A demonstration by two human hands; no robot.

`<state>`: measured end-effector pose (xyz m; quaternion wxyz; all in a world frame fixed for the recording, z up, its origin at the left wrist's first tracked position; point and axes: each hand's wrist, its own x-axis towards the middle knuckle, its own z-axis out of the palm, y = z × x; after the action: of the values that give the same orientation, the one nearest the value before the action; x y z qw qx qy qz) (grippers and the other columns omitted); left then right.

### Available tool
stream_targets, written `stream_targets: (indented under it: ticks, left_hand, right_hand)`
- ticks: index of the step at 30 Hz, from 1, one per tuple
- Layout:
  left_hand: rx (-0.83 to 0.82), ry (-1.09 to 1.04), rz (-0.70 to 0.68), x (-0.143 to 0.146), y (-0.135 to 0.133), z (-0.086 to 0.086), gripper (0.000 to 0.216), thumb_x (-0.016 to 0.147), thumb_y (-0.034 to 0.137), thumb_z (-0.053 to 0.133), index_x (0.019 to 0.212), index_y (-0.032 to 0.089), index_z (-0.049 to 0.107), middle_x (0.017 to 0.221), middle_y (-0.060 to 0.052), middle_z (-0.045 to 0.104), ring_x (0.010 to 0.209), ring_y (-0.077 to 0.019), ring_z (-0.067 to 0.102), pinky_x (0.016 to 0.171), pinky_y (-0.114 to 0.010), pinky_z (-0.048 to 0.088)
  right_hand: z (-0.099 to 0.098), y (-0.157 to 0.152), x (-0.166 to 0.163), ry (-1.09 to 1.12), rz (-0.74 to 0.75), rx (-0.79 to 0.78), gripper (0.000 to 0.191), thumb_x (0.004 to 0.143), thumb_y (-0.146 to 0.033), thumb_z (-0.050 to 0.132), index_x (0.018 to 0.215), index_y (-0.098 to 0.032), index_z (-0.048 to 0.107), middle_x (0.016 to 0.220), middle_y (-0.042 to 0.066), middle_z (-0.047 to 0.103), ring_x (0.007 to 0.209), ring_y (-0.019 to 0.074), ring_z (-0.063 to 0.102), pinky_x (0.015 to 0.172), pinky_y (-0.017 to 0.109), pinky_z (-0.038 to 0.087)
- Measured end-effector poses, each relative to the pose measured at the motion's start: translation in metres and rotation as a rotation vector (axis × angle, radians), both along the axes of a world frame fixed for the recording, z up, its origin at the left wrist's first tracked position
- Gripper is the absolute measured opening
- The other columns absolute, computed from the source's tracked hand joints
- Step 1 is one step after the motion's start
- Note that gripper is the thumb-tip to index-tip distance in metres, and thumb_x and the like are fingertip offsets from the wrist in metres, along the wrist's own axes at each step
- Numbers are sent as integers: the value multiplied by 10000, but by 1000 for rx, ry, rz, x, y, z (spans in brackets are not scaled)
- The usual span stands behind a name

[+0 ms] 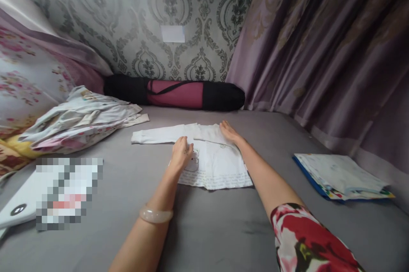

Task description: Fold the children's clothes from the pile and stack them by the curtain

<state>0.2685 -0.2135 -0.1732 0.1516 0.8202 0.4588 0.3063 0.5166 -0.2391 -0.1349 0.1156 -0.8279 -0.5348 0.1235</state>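
Note:
A small white long-sleeved garment (214, 165) lies spread flat on the grey sheet (207, 229), one sleeve stretched to the left. My left hand (181, 152) rests on its left side near the chest print, fingers curled and pinching the cloth. My right hand (228, 132) lies flat with fingers stretched out on the garment's upper right, near the shoulder. A pale bangle (156, 215) sits on my left wrist.
A heap of light clothes (79, 118) lies at the left. A rolled pink mat in a black bag (174, 92) sits against the patterned wall. Books or papers (340, 176) lie at the right by the purple curtain (326, 50). A white item (19, 204) is at the lower left.

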Motion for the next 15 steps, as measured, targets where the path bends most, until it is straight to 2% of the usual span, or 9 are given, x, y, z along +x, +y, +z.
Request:
stream_targets:
  ticks: [5,9,12,15]
  left_hand:
    - [-42,8,39,-2,-1,8,272,880,220,474,1125,137,557,1145,-149,614,1140,-275,556,965,-401,447]
    - [-91,66,158,-7,-3,16,241,876,219,481,1078,127,577,1132,-170,595,1125,-297,549,958,-415,436]
    - [-148,82,238,-11,-5,23,232,881,228,482,1061,124,585,1101,-180,586,1102,-313,547,932,-436,439]
    - [-227,95,280,-14,-7,29,253,896,234,464,1091,126,584,1118,-174,568,1106,-300,534,925,-406,433]
  right_hand:
    - [-18,-16,-1,-103,11,21,664,980,-445,124,1507,-57,234,1586,127,178,1465,212,97,1169,359,81]
    - [-34,-17,-4,-217,34,3,655,976,-414,157,1486,-20,274,1569,148,228,1457,245,122,1169,371,66]
    - [-33,-13,-3,-223,27,-33,648,978,-412,166,1493,-29,260,1574,145,213,1455,250,129,1166,381,93]
    - [-21,-8,-2,-213,14,-71,617,975,-412,217,1477,-65,306,1553,146,271,1431,251,218,1148,383,162]
